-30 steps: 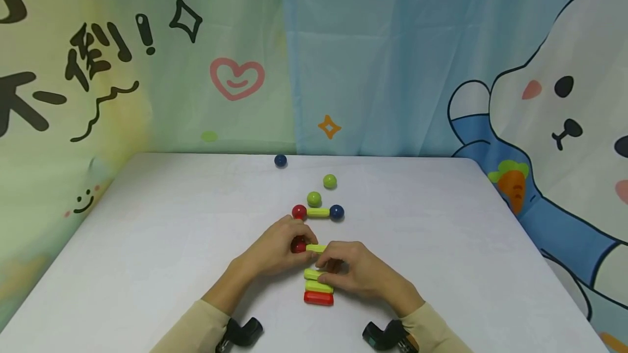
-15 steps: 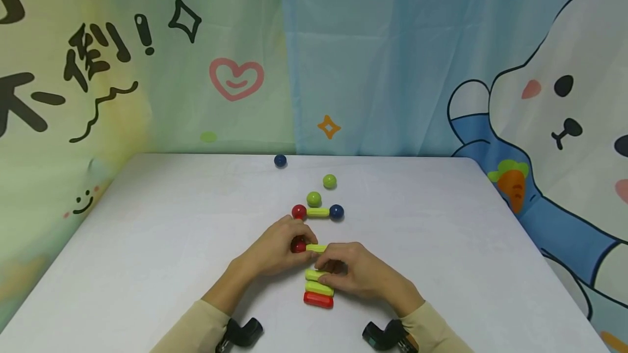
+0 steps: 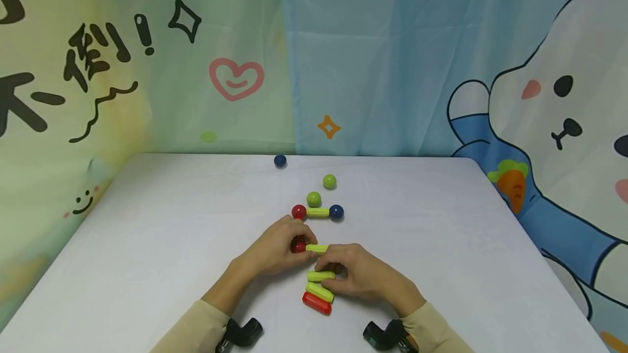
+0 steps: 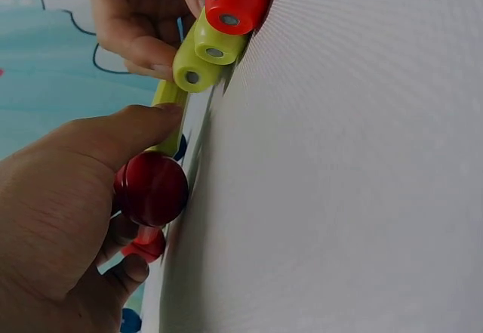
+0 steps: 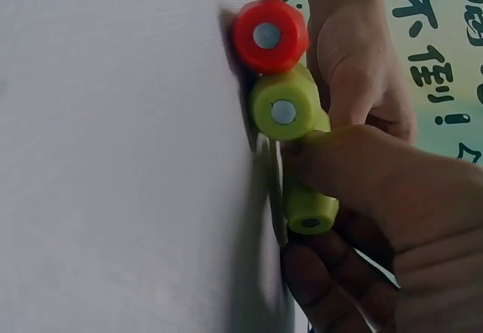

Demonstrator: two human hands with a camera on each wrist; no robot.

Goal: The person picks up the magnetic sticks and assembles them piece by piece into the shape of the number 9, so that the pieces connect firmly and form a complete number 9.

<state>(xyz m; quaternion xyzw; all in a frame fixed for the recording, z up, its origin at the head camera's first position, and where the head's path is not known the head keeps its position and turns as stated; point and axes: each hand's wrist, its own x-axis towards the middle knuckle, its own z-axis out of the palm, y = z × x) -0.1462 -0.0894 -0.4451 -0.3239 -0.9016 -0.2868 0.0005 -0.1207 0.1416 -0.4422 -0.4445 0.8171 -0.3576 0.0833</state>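
Note:
My left hand [image 3: 279, 247] holds a red ball [image 4: 153, 189], its thumb lying along the yellow-green magnetic rod [image 3: 315, 248] that extends from the ball to the right. My right hand [image 3: 363, 271] pinches a second yellow-green magnetic rod [image 3: 320, 276] between thumb and fingers, just nearer me than the first. Against that one lie another yellow-green rod [image 3: 320, 292] and a red rod [image 3: 316, 303], both slanting down to the right. Round grey metal discs show in the rod ends in both wrist views. The right thumb hides part of the pinched rod in the right wrist view.
Beyond my hands lies a rod with a red ball [image 3: 299, 212] and a blue ball [image 3: 336, 212] at its ends. Two green balls [image 3: 314, 199] sit farther back, and a blue ball [image 3: 280, 160] rests by the far edge of the white table [image 3: 171, 222].
The right hand has shifted slightly right with its pinched rod. The lower yellow-green rod and the red rod have swung, their right ends coming nearer me. The left hand stays put.

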